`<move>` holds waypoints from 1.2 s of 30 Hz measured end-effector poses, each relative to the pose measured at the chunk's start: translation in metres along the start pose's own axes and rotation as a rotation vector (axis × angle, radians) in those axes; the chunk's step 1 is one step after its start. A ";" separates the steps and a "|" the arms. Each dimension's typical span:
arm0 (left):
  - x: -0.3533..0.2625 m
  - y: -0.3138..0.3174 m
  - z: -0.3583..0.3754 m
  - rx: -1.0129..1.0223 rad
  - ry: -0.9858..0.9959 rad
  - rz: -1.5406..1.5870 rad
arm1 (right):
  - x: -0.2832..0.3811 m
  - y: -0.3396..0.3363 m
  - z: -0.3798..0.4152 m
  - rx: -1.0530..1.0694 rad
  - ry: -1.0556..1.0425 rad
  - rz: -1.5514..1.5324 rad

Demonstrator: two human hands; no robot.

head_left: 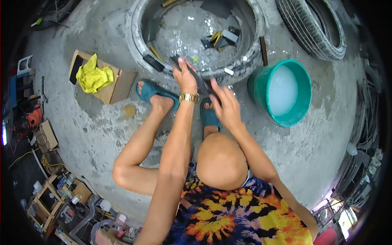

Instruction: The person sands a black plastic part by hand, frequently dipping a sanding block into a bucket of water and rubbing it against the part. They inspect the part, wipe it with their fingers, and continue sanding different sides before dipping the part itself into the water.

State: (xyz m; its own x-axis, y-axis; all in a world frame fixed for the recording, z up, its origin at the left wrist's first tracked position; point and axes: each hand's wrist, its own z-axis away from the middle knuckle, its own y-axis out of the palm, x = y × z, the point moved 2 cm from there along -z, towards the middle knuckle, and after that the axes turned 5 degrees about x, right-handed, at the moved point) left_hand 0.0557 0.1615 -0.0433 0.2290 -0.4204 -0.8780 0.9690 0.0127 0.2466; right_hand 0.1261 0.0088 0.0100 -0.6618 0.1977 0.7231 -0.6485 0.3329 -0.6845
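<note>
My left hand (184,77), with a gold watch on the wrist, grips a long dark strip of rubber (201,83) that runs from near the tyre's rim down toward my right hand. My right hand (225,104) rests on the lower end of the strip, fingers bent over it. Both hands work just in front of a big tyre (136,38) lying flat on the concrete, with wet ground and scraps of rubber inside it. My feet in teal sandals (149,90) are planted under my hands.
A teal bucket (261,87) of cloudy water stands at the right. A cardboard box (116,87) with a yellow cloth (94,76) and a black phone lies at the left. Another tyre (314,34) lies at the top right. Shelves and clutter line the left edge.
</note>
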 end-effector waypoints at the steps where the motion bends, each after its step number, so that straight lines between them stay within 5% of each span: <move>1: -0.002 0.001 -0.002 0.025 0.028 0.010 | 0.007 -0.011 0.011 0.038 0.009 -0.046; 6: 0.003 -0.003 0.004 -0.015 0.020 -0.026 | 0.004 0.003 -0.045 0.055 0.038 0.031; 16: -0.005 0.001 -0.009 0.114 0.004 -0.153 | -0.009 -0.006 -0.005 0.059 -0.084 0.011; 20: -0.002 -0.004 -0.010 0.179 -0.048 -0.197 | -0.025 -0.007 0.049 0.345 0.011 0.032; 28: -0.003 0.002 -0.042 0.358 -0.146 -0.233 | -0.033 -0.061 0.042 0.194 0.165 -0.132; 30: -0.008 0.000 -0.036 0.379 -0.230 0.022 | -0.030 -0.063 0.035 0.020 0.061 -0.010; 31: -0.007 -0.001 -0.035 0.384 -0.219 -0.004 | -0.017 -0.064 0.026 0.035 0.193 -0.097; 36: -0.007 -0.001 -0.039 0.401 -0.189 -0.011 | -0.027 -0.012 0.014 0.041 0.059 0.127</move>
State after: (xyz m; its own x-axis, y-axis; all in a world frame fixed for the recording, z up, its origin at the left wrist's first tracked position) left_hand 0.0569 0.1997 -0.0538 0.1614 -0.5773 -0.8004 0.8502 -0.3305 0.4098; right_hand 0.1464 -0.0132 -0.0023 -0.7170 0.2897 0.6341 -0.5769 0.2639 -0.7730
